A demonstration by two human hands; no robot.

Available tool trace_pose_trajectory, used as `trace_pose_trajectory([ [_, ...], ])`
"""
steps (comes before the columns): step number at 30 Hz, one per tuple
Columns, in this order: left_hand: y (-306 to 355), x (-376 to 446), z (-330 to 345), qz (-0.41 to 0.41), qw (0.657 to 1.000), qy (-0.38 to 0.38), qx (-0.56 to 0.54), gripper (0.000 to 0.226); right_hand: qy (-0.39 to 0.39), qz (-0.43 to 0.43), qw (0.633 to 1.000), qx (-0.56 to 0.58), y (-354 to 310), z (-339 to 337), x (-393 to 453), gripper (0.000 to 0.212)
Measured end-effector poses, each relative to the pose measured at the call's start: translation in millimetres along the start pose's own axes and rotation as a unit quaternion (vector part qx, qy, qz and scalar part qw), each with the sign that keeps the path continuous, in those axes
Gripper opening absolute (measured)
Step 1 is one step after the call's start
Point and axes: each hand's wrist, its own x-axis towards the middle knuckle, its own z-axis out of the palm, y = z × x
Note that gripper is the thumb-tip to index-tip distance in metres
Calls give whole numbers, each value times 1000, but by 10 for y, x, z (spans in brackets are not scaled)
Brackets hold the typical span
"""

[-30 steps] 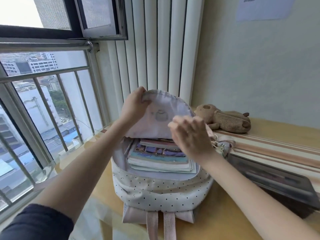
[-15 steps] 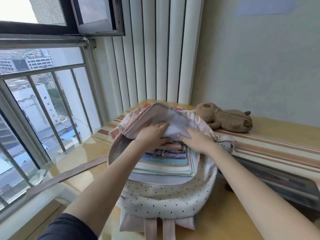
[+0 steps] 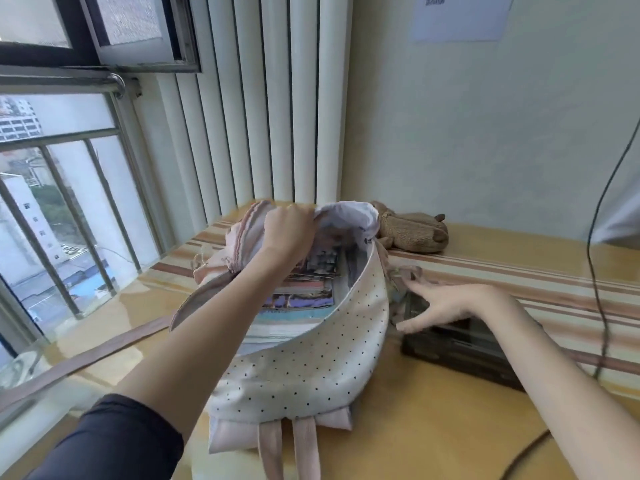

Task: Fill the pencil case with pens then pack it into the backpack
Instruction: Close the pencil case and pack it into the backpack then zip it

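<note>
The backpack (image 3: pixel 304 362) is lying on the yellow tabletop (image 3: pixel 433 420) right in the middle of the view, its mouth gaping toward the window side. It is showing a pale fabric body sprinkled with small dark dots, a pink base and two pink straps (image 3: pixel 287 445) trailing toward the near edge. Inside, a stack of books (image 3: pixel 301 299) with colourful covers is filling the main compartment.

The left hand (image 3: pixel 287 230) is gripping the raised front flap (image 3: pixel 346 216) at the far end of the bag, fingers curled over the fabric and holding it up. The right hand (image 3: pixel 440 306) is reaching out just beside the bag on its right, fingers spread and straight, resting over the near end of a dark flat case (image 3: pixel 460 351) on the table; whether the fingertips are actually pressing on it is hard to judge.

That dark case is partly covered by the right forearm, and its surface is too dim to make out. The book covers are blurred, no title is reading. A brown plush toy (image 3: pixel 412 230) is lying behind the bag by the wall, its front hidden by the flap. A sheet of paper (image 3: pixel 457 15) on the wall is cut off at the top edge, with a printed code too small to read. A black cable (image 3: pixel 595 237) is hanging down on the right.
</note>
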Motion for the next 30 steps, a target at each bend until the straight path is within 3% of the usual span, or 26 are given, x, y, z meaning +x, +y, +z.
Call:
trace_pose_trajectory([
  [3, 177, 123, -196, -27, 999, 19, -10, 46, 31, -8, 999, 41, 70, 60, -24, 138],
  [8, 353, 205, -363, -25, 998, 48, -35, 49, 55, -19, 995, 86, 113, 150, -1, 146],
  [14, 86, 230, -300, -39, 998, -11, -55, 55, -5, 17, 999, -36, 219, 127, -219, 144],
  [19, -59, 79, -167, 4, 997, -68, -29, 55, 75, 34, 997, 0, 237, 216, -211, 137],
  [23, -26, 18, -173, 10, 996, -84, -42, 55, 187, 173, 964, 73, 274, 292, -163, 135],
  [26, -13, -21, -199, 22, 995, -83, -44, 53, 148, 226, 953, 137, 271, 245, -120, 158],
  [30, 1, -66, -179, 18, 991, -108, -71, 43, 19, 233, 964, 127, 321, 127, -314, 146],
])
